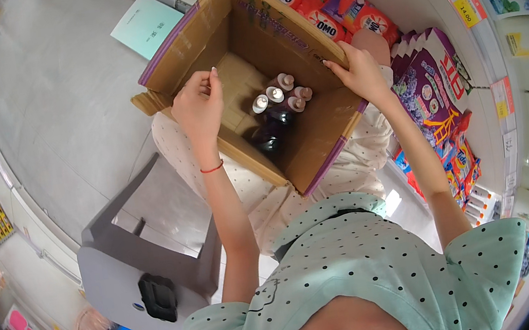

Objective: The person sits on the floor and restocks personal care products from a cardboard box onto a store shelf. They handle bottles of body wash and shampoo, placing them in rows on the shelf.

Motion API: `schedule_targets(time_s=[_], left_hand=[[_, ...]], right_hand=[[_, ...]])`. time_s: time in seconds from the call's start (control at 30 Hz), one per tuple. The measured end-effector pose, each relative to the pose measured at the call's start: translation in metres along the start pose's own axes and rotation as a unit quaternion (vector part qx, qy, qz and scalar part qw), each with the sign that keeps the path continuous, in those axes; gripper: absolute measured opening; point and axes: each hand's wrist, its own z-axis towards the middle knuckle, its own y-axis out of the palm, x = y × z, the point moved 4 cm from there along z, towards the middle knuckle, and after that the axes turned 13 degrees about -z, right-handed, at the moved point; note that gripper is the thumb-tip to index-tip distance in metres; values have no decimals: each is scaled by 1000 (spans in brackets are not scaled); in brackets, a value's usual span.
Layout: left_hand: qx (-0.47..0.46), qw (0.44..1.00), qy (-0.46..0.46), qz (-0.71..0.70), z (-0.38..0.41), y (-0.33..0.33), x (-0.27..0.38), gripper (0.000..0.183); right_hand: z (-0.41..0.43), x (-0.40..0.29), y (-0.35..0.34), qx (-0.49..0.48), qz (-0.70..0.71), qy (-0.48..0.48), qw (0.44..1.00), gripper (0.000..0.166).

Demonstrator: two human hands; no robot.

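An open cardboard box (271, 29) with purple edging sits tilted at my knees, its mouth facing me. Inside, several dark bottles (268, 137) with white or pinkish caps (275, 94) stand grouped toward the near right corner. My right hand (360, 72) grips the box's right rim, thumb on the inner wall and fingers over the outside. Over the box's left side is my left hand (199, 104), fingers curled in and thumb close against them, with nothing visible in it. A torn cardboard flap (150, 102) sticks out beside that wrist.
Red OMO detergent bags (323, 22), purple bags (426, 78) and Tide packs (459, 159) line the low shelf on the right. A grey plastic stool (113, 275) stands at left. A pale green box-like item (148, 26) lies beyond the cardboard box.
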Motion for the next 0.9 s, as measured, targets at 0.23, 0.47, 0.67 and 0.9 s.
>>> schedule_targets(time_s=[0.23, 0.47, 0.67, 0.9], left_hand=[[21, 998, 1, 53, 6, -3, -8, 24], [19, 998, -60, -2, 7, 7, 0, 25], [12, 967, -104, -232, 20, 32, -1, 19], [2, 980, -46, -195, 24, 42, 0, 17]], right_hand=[[-3, 6, 3, 2, 9, 14, 1000, 34], [-6, -7, -14, 1, 5, 76, 997, 29], [-5, -9, -20, 6, -6, 120, 993, 28], [-7, 11, -6, 19, 24, 120, 992, 31]])
